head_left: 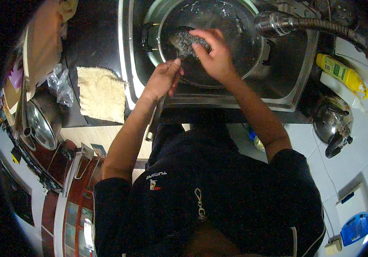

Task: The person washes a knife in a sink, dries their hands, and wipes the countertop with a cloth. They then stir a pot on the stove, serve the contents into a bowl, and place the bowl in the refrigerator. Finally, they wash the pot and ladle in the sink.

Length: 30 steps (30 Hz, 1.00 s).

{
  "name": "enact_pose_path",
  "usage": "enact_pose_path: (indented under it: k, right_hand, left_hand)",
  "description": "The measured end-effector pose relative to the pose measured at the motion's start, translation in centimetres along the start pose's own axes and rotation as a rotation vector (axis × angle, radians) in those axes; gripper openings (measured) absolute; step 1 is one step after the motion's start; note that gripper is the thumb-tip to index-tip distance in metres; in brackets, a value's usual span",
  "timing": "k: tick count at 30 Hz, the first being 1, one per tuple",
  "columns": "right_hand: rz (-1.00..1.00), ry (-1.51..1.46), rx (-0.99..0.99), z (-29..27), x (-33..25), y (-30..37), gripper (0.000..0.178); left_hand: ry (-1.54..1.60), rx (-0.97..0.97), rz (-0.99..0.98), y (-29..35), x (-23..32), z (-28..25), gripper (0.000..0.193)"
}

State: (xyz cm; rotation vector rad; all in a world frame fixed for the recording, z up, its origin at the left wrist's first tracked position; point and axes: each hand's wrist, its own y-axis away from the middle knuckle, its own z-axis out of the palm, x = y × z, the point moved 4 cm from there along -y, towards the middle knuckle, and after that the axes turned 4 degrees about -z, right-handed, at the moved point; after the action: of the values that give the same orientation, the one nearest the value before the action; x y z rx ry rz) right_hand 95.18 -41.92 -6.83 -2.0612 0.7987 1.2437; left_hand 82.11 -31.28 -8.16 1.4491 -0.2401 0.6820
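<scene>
My left hand (162, 79) is closed around a long-handled cooking utensil (157, 112), its dark handle running back toward my body. The utensil's head is mostly covered, so I cannot tell its exact kind. My right hand (215, 55) grips a grey steel wool scrubber (186, 42) and presses it against that head. Both hands are over a large two-handled metal pot (160, 39) that sits in the steel sink (126, 51). Wet patches and some suds show inside the pot.
A flexible faucet (295, 23) reaches over the pot's right side. A beige cloth (101, 93) and a crumpled plastic bag (62, 85) lie on the left counter. To the right are a yellow bottle (340, 70), a white bottle (342, 91) and a metal kettle (332, 118).
</scene>
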Motion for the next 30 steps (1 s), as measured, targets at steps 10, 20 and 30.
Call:
enact_pose_path:
  k: [10,20,30]
  right_hand:
    - [0.035,0.077,0.256,0.5,-0.5,1.4,0.025]
    - [0.026,-0.013,-0.009,1.1,-1.3,-1.2,0.022]
    - [0.924,-0.708,0.146,1.9,10.3,1.4,0.029]
  left_hand:
    - [-0.028,0.032,0.091,1.2,0.0,-0.3,0.04]
    - [-0.701,0.105,0.342,1.4,-0.4,-0.4,0.037]
    - [-0.76,0.09,0.503,2.2,1.3,0.2,0.036]
